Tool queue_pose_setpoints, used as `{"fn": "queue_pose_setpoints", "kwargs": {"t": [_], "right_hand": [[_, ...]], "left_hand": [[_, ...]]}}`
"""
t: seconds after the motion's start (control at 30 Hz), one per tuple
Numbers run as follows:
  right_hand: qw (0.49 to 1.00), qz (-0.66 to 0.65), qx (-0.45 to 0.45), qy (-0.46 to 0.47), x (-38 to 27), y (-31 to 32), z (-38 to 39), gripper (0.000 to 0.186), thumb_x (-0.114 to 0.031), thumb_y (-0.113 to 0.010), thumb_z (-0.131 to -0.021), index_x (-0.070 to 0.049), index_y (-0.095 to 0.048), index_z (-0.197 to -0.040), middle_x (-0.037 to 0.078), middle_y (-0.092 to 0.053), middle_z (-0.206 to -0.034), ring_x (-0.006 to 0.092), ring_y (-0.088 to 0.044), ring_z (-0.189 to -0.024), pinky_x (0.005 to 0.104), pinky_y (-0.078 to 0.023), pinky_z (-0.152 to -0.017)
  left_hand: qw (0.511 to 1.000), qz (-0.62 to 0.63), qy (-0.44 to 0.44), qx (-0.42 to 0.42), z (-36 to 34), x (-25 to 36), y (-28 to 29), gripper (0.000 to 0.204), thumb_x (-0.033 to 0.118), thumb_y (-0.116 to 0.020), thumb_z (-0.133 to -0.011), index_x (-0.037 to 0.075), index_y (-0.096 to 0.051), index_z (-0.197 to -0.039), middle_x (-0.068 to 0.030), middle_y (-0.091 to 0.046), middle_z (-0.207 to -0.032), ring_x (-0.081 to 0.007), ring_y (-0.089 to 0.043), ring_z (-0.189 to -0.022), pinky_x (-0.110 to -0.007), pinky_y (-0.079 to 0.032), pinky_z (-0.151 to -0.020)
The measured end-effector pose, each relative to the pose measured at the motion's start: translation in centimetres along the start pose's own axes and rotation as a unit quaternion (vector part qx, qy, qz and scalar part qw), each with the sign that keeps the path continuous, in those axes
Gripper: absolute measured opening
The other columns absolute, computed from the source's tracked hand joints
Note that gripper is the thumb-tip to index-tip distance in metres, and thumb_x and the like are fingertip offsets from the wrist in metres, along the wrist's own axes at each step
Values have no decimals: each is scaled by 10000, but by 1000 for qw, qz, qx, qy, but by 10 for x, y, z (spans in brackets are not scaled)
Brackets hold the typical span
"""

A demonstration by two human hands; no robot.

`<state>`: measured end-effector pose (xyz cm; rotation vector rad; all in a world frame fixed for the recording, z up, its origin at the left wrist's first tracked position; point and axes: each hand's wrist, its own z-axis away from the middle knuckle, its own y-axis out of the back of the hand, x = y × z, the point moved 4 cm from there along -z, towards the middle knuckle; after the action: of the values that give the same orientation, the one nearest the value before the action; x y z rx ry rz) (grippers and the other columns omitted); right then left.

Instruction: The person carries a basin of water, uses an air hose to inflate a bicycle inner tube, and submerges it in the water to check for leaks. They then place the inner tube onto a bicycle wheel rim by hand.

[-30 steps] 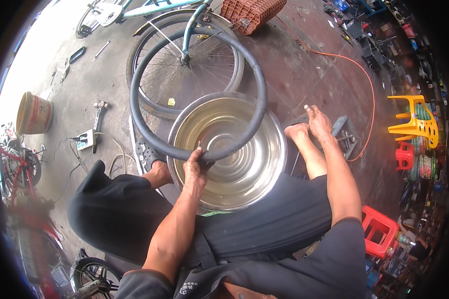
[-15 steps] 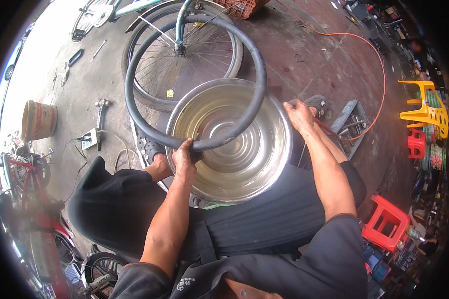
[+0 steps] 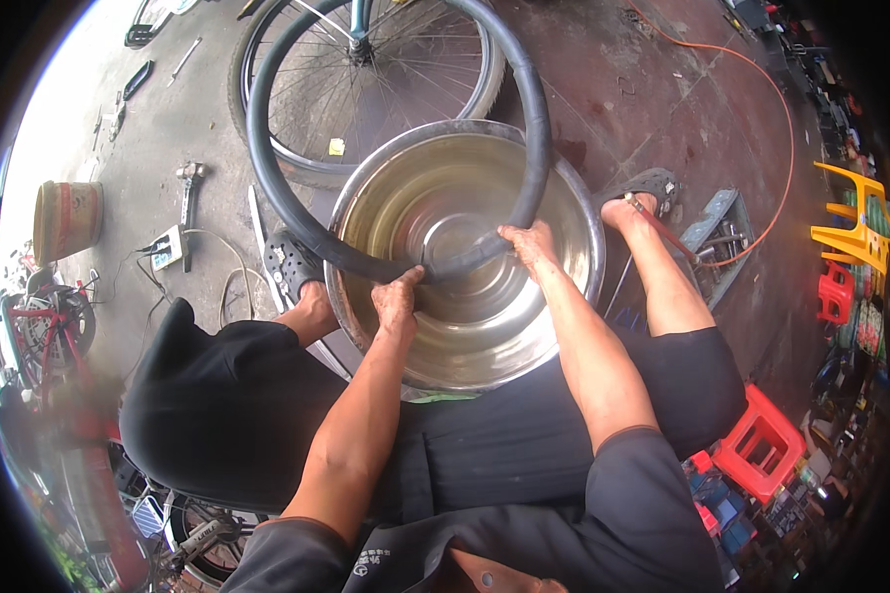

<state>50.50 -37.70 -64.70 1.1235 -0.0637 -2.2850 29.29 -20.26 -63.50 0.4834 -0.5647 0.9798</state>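
A dark, inflated bicycle inner tube [image 3: 283, 203] is held up over a wide steel basin [image 3: 485, 341]. My left hand [image 3: 397, 301] grips its near part, thumb on top. Farther right, my right hand [image 3: 532, 246] is closed round the tube's right side. Between the two hands the tube hangs over the basin, and I cannot tell whether it touches the water there. The basin stands between my feet, in front of my lap. Behind it is a bicycle wheel [image 3: 366, 99], still on its fork, partly covered by the tube.
A hammer [image 3: 189, 193] and a beige bucket [image 3: 67, 219] are at the left. Past my right foot lies a grey tool tray [image 3: 717, 242], with an orange hose [image 3: 787, 158] curving by. A red stool [image 3: 758, 445] and a yellow chair [image 3: 860, 222] stand at the right.
My right hand has come left from beyond the basin's right rim and taken hold of the tube. The tube and left hand have shifted slightly right. The view has also shifted.
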Motion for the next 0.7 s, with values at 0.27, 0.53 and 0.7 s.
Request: {"fn": "queue_pose_setpoints", "kwargs": {"t": [0.27, 0.53, 0.7], "right_hand": [[988, 116, 86, -50, 32, 19, -31, 396, -340, -728, -769, -28, -653, -999, 153, -684, -845, 274, -670, -783, 387, -511, -714], [960, 260, 95, -43, -2, 27, -25, 474, -433, -730, -750, -56, -681, -1035, 181, -682, -1047, 348, -637, -1020, 434, -477, -882], [942, 310, 105, -77, 4, 32, -35, 516, -472, -751, -734, -25, -696, -985, 193, -687, -1014, 351, -646, -992, 428, -484, -870]], "left_hand": [[990, 46, -108, 78, 4, 36, -4, 374, 95, -744, -757, -46, -588, -1066, -96, -643, -975, -193, -593, -884, -312, -457, -848], [998, -23, -26, 47, -41, 6, -7, 354, 124, -764, -723, -38, -653, -1018, -109, -680, -963, -235, -625, -871, -336, -459, -826], [993, -74, -24, 91, -63, -14, -6, 253, 161, -778, -741, -8, -679, -901, -52, -661, -845, -177, -571, -734, -306, -443, -728]]}}
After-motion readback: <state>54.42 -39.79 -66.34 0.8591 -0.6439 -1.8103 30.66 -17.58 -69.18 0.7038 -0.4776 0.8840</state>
